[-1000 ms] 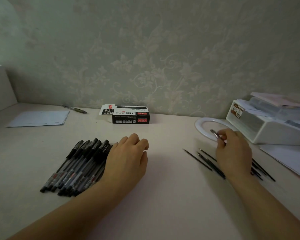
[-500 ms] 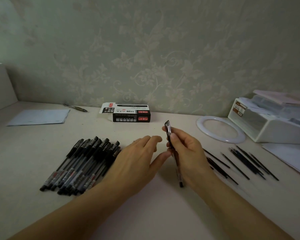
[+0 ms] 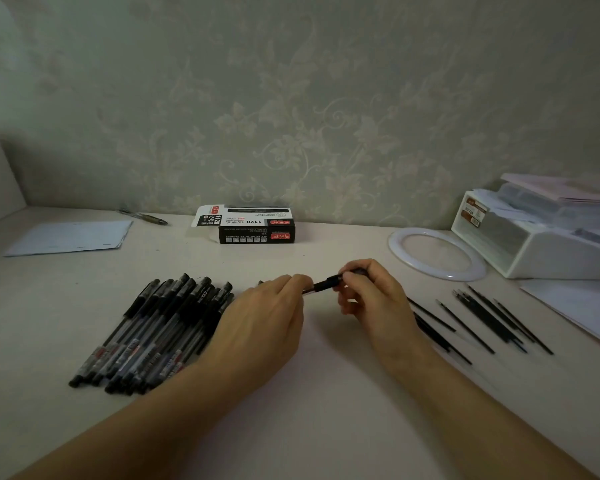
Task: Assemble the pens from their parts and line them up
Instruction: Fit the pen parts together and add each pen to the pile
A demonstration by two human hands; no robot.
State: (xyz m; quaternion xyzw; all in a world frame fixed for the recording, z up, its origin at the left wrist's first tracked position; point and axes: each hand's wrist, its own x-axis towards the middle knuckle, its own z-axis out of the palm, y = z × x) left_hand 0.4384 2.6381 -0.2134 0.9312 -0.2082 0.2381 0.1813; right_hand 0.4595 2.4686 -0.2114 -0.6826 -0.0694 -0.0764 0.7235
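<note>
Pen (image 3: 321, 285) held level between both hands, left (image 3: 267, 320) apparently pinching, right (image 3: 371, 292) curled.

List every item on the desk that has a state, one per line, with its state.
pen: held between both hands, off the desk
left hand: fingertips grip the pen's left end
right hand: pinches the pen's right end
pile of pens: capped, lying side by side
refills: loose on the desk, not yet used
pen box: end flap open
</note>
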